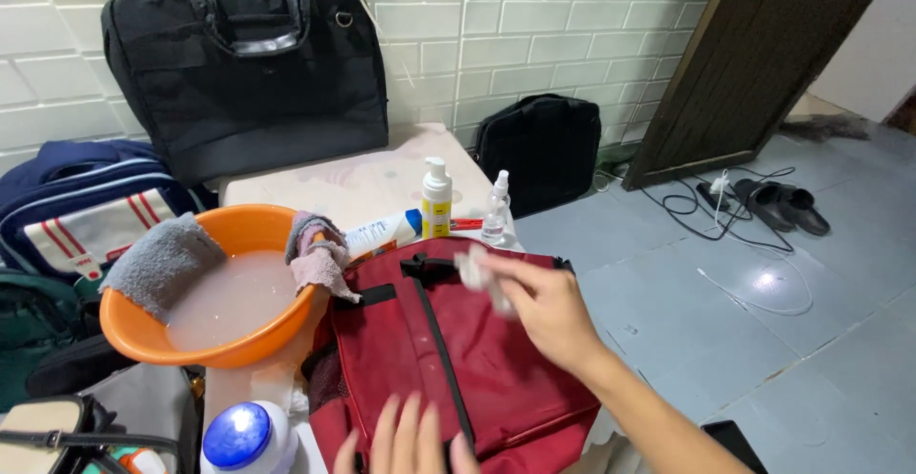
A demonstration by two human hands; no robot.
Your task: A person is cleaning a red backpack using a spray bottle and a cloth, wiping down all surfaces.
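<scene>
A red bag [448,359] with black straps lies flat on the table, beside an orange basin [215,336] of cloudy water. The left hand [405,441] rests open, fingers spread, on the bag's near edge. The right hand [539,307] pinches a white wipe [474,271] above the bag.

Both hands bare; right forearm [649,407] bare, no sleeve, no jewellery visible.
</scene>
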